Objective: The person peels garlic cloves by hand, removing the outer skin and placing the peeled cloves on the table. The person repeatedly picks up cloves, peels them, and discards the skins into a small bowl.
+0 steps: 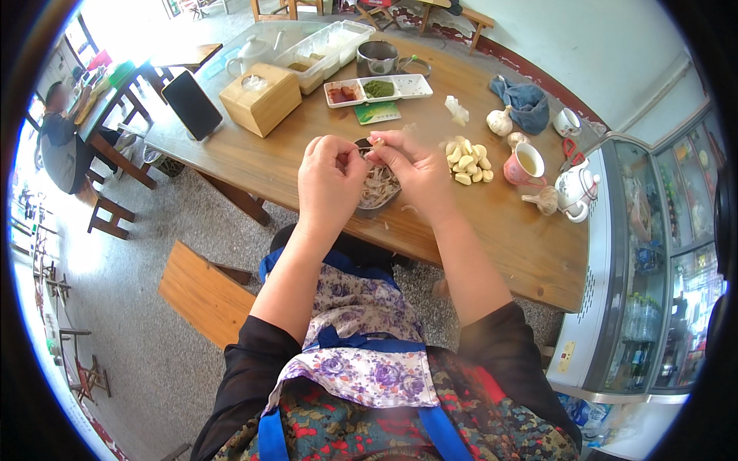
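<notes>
Flowered apron (369, 376) close by, a small garlic piece at the fingertips

Nearest to the camera is the apron, with blue straps over a dark patterned garment. Beyond it, both forearms reach to the edge of the wooden table (492, 238).

Judging by the loose skins (375, 187) and the pile of bare cloves (467, 161), the step in hand seems to be the peeling of garlic. The right hand (415, 169) grasps a small pale garlic piece (380, 143) between its thumb and forefinger; whether this is a whole clove or only a part is too small to tell. The left hand (330, 177) has its fingers bent inward and pinched together, near the same piece, but what they may hold is hidden.

So the garlic piece lies at the right fingertips, on the side toward the left hand, above the dark bowl (382, 206) where the skins are collected. The pile of cloves lies just beside the right hand, on its outer side, and whole garlic bulbs (500, 121) are farther to the right.

Probably the next move calls for a firm right pinch, while the left fingertips pull the skin away over the bowl.
</notes>
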{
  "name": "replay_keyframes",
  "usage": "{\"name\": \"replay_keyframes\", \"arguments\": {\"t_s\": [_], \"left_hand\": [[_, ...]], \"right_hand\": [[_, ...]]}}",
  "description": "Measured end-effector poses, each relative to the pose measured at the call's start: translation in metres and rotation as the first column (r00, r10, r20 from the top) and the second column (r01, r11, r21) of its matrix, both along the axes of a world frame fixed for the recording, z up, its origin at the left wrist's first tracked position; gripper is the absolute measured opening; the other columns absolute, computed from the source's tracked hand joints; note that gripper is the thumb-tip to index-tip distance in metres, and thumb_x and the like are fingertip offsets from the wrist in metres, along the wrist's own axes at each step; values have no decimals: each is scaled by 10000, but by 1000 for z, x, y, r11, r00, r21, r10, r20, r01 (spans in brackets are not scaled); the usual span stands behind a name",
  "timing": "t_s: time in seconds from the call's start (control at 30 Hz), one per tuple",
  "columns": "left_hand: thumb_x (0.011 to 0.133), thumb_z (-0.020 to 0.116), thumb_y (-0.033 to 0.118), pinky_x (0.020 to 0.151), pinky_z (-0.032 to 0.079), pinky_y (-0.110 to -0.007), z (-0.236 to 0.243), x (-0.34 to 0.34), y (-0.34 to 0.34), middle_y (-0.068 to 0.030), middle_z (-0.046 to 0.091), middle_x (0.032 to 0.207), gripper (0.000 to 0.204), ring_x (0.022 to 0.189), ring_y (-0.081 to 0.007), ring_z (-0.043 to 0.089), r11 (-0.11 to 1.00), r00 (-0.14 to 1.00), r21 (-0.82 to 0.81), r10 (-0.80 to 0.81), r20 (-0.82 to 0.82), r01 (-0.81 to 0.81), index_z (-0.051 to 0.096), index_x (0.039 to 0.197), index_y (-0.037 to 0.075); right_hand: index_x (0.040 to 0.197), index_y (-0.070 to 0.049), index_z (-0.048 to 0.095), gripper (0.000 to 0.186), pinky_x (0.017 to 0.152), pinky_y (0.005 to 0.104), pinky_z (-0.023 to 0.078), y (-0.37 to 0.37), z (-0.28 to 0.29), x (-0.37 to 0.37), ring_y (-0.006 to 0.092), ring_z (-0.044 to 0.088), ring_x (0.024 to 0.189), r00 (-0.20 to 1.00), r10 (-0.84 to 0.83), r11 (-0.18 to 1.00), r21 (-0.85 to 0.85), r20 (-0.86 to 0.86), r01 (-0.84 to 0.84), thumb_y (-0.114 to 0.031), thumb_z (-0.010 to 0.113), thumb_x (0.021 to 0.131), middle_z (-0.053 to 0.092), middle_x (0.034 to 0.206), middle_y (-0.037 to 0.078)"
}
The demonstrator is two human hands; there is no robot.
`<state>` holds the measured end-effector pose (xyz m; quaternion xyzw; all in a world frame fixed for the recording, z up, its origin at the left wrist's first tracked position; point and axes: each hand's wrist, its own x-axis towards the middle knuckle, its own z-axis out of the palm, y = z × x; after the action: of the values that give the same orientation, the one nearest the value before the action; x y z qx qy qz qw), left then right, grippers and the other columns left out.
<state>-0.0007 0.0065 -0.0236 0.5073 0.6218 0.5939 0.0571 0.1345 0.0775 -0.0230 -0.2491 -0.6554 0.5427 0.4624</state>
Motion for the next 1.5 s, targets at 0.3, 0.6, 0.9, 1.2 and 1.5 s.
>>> {"name": "replay_keyframes", "arguments": {"t_s": [0.3,0.6,0.9,1.2,1.5], "left_hand": [[871,656,53,664,504,-316,2,-9,-3,-102,599,834,58,687,-197,595,998,993,-34,42,-111,-46,633,873,-1],[864,704,91,666,529,-355,14,4,-5,-113,627,866,88,755,-259,652,997,997,41,-65,-27,67,686,936,45],[872,689,92,655,535,-416,9,-8,-8,-115,620,886,67,739,-337,641,988,929,-6,-148,-340,155,691,932,62],[835,679,54,651,536,-416,8,-12,-8,-135,623,878,58,733,-347,635,978,936,-26,-205,-287,207,677,891,41],[883,655,13,664,528,-296,6,-9,-2,-105,614,922,48,713,-163,618,967,956,-36,-244,165,253,659,917,-21]], "right_hand": [[1141,22,710,186,828,262,585,4,6,3,133,714,907,996,12,998,-55,-88,-17,-11,650,968,737,1042,83],[1147,2,717,212,889,300,556,5,-5,3,185,694,1004,997,-19,975,221,71,3,-27,666,943,725,1119,112],[1146,-24,725,251,893,329,547,8,-11,3,264,687,1030,976,-80,902,431,202,-16,-30,663,903,712,1151,128],[1122,-37,734,230,841,342,569,8,-12,1,279,699,985,955,-123,865,500,270,-30,-50,670,902,713,1140,112],[1151,-1,725,241,863,294,565,4,-10,2,195,697,1018,988,23,973,225,151,-57,-16,677,916,719,1150,121]]}}
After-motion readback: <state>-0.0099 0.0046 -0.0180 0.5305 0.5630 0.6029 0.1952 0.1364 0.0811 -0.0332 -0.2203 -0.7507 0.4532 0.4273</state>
